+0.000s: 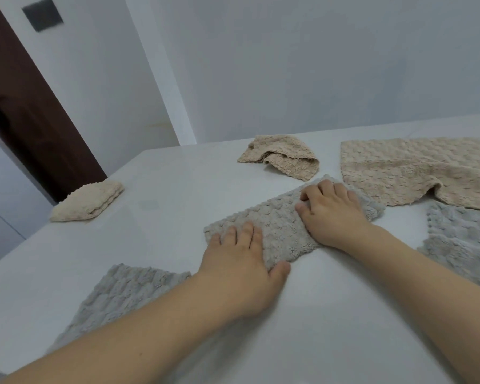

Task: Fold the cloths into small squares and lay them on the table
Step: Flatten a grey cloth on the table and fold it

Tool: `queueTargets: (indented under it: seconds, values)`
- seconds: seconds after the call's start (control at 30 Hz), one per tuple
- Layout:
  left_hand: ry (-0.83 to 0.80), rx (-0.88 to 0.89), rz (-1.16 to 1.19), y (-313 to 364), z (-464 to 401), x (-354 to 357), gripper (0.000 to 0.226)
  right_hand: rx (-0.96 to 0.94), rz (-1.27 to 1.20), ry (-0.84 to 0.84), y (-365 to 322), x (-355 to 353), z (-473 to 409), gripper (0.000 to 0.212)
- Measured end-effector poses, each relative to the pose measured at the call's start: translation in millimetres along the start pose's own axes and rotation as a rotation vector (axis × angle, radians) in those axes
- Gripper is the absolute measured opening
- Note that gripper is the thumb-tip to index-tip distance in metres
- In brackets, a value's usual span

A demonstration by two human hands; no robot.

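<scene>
A grey textured cloth (277, 220), folded into a long strip, lies slantwise in the middle of the white table (178, 189). My left hand (239, 261) lies flat on its near-left end, thumb at the near edge. My right hand (330, 214) rests on its far-right end with fingers bent, the fingertips pressing into the fabric. A beige cloth (88, 202) folded small sits at the left edge. A crumpled beige cloth (280, 156) lies behind the strip. A large beige cloth (416, 170) lies spread at the far right.
Two more grey cloths lie flat: one (122, 295) at the near left under my left forearm, one (466, 239) at the right edge. A white wall stands behind the table, and a dark brown door frame (25, 106) is at the left.
</scene>
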State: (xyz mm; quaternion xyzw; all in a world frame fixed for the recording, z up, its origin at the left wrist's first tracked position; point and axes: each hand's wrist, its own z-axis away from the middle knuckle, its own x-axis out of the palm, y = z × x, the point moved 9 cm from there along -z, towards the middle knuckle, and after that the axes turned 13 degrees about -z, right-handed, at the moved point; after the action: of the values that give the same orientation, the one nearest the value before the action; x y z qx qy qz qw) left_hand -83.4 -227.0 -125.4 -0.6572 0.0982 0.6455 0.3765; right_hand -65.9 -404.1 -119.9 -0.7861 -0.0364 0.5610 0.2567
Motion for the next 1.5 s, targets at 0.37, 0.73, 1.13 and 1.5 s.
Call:
queueTargets:
  seconds: [0.37, 0.73, 1.13, 1.5]
  values:
    - [0.021, 0.333, 0.111, 71.2, 42.1, -50.3, 0.017, -0.21, -0.185, -0.263, -32.5, 7.1, 5.4, 0.033]
    - [0.115, 0.354, -0.197, 7.7, 27.1, -22.9, 0.039, -0.236, -0.117, -0.234, -18.4, 5.8, -0.6, 0.045]
    - [-0.086, 0.459, 0.192, 33.4, 40.9, -25.3, 0.018, -0.127, -0.459, -0.073, -12.1, -19.0, -1.8, 0.025]
    - [-0.587, 0.44, 0.601, 13.8, 20.5, -24.9, 0.032, 0.005, -0.892, -0.099, 9.4, -9.0, -10.3, 0.022]
